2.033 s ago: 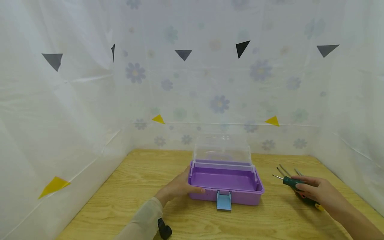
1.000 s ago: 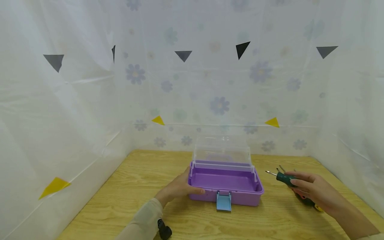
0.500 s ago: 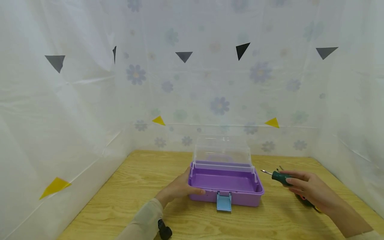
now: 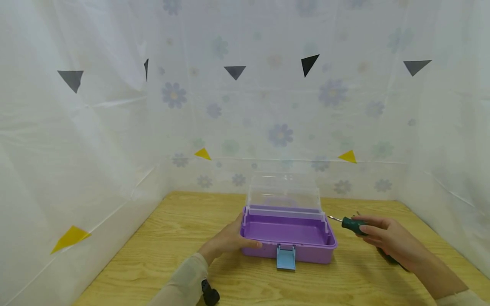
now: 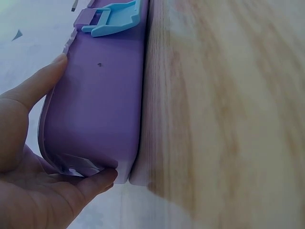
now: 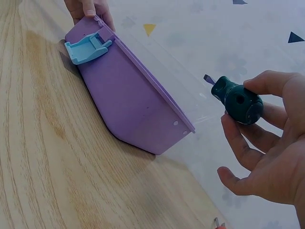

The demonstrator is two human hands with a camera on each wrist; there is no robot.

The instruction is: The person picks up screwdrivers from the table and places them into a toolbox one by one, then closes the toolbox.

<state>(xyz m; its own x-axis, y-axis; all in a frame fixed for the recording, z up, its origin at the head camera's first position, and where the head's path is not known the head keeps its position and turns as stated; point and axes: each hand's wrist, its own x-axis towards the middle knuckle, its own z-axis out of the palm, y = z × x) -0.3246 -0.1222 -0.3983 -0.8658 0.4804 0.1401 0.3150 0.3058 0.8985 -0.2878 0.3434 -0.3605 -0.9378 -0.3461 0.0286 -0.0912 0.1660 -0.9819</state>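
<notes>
A purple plastic toolbox [image 4: 314, 254] sits on the table with its clear lid [image 4: 283, 189] raised and its light-blue latch [image 4: 286, 259] hanging down at the front. My left hand [image 4: 229, 237] grips the toolbox's left end, thumb on the front rim; the left wrist view shows the fingers round the end wall [image 5: 95, 119]. Between thumb and fingers, my right hand [image 4: 396, 240] pinches a green-handled screwdriver [image 4: 350, 225] above the table. Its tip points left, close to the toolbox's right end. In the right wrist view the screwdriver [image 6: 243, 105] is seen from its handle end.
Beneath the right hand lies a dark tool [image 4: 389, 257] with a bit of red, mostly hidden. A thin metal shaft [image 4: 358, 213] shows behind the fingers. The wooden table [image 4: 183, 216] is enclosed by pale flowered sheeting [image 4: 281, 106] at the back and sides.
My right hand has lifted the screwdriver from beside the other tools and carried it left towards the toolbox. The left hand and the toolbox have stayed in place.
</notes>
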